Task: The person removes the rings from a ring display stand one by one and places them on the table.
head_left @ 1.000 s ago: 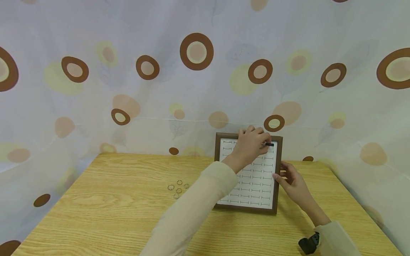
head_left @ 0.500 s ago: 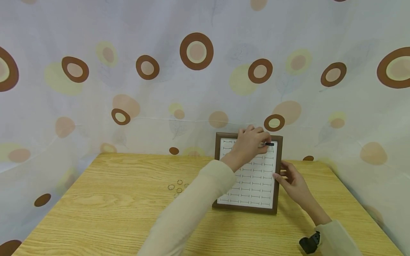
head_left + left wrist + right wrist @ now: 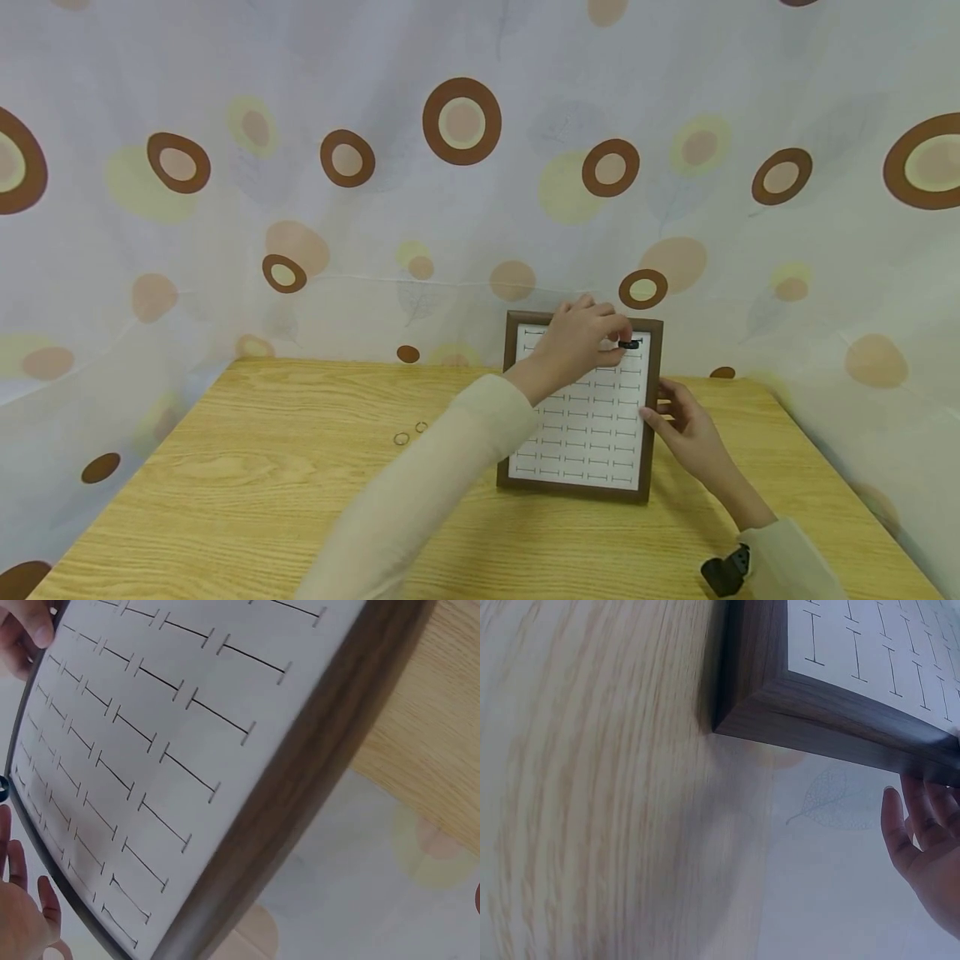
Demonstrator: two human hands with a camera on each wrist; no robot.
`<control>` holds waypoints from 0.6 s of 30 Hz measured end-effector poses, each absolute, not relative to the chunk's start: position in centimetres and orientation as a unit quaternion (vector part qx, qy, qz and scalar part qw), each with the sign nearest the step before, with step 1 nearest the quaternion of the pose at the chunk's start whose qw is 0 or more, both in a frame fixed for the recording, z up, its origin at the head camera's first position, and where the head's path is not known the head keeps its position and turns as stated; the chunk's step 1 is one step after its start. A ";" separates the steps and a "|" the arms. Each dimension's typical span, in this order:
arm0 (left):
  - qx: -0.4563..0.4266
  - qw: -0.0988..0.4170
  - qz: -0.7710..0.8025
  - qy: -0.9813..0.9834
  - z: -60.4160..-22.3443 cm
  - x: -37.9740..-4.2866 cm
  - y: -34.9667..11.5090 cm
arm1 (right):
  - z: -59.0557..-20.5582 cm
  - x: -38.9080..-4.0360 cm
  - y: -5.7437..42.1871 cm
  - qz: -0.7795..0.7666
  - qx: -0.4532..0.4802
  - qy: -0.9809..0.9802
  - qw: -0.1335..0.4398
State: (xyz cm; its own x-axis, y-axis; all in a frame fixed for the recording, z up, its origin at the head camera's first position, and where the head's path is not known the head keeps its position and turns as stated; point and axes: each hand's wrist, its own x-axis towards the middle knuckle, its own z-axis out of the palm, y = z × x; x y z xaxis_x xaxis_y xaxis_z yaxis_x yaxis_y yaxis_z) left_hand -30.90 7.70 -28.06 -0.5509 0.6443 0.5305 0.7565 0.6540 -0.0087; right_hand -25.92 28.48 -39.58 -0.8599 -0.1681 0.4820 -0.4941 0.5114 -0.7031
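Observation:
A brown-framed ring display board (image 3: 577, 433), its white face slotted in rows, stands tilted back on the table. At its top right corner my left hand (image 3: 581, 337) pinches a small black ring (image 3: 628, 344) against the upper slots. In the left wrist view the dark ring (image 3: 4, 787) shows at the left edge, above the left hand's fingers (image 3: 16, 859). My right hand (image 3: 686, 433) grips the frame's right side, thumb at the front edge and fingers behind. In the right wrist view that hand (image 3: 934, 847) is at the frame's outer side.
Two thin rings (image 3: 401, 438) lie on the wooden table (image 3: 225, 467) left of the board; the left sleeve (image 3: 435, 475) crosses in front of that area. A patterned curtain (image 3: 480, 217) hangs behind and at the sides. A black device (image 3: 724, 575) sits at the right wrist.
The left hand and forearm have shifted slightly left and down, the sleeve now covering several rings. The black ring has dipped a little and turned. The right hand and board have stayed put.

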 end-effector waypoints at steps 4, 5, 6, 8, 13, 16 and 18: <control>-0.409 0.261 -0.093 -0.870 -28.0 -30.7 6.6 | -39.6 -25.9 28.4 0.453 0.193 -0.852 0.178; -0.410 0.266 -0.089 -0.868 -28.0 -30.7 6.2 | -39.6 -26.0 28.4 0.454 0.192 -0.852 0.178; -0.412 0.271 -0.085 -0.866 -28.1 -30.6 5.8 | -39.6 -26.0 28.4 0.454 0.192 -0.852 0.178; -0.416 0.276 -0.085 -0.862 -28.1 -30.5 4.9 | -39.6 -26.0 28.3 0.453 0.191 -0.852 0.178; -0.428 0.271 -0.108 -0.855 -28.4 -30.2 2.4 | -39.5 -25.9 28.2 0.450 0.196 -0.852 0.184; -0.435 0.277 -0.111 -0.850 -28.9 -30.1 1.0 | -39.5 -25.9 28.2 0.450 0.198 -0.850 0.188; -0.438 0.283 -0.107 -0.846 -29.4 -30.0 0.0 | -39.5 -25.9 28.2 0.450 0.199 -0.850 0.188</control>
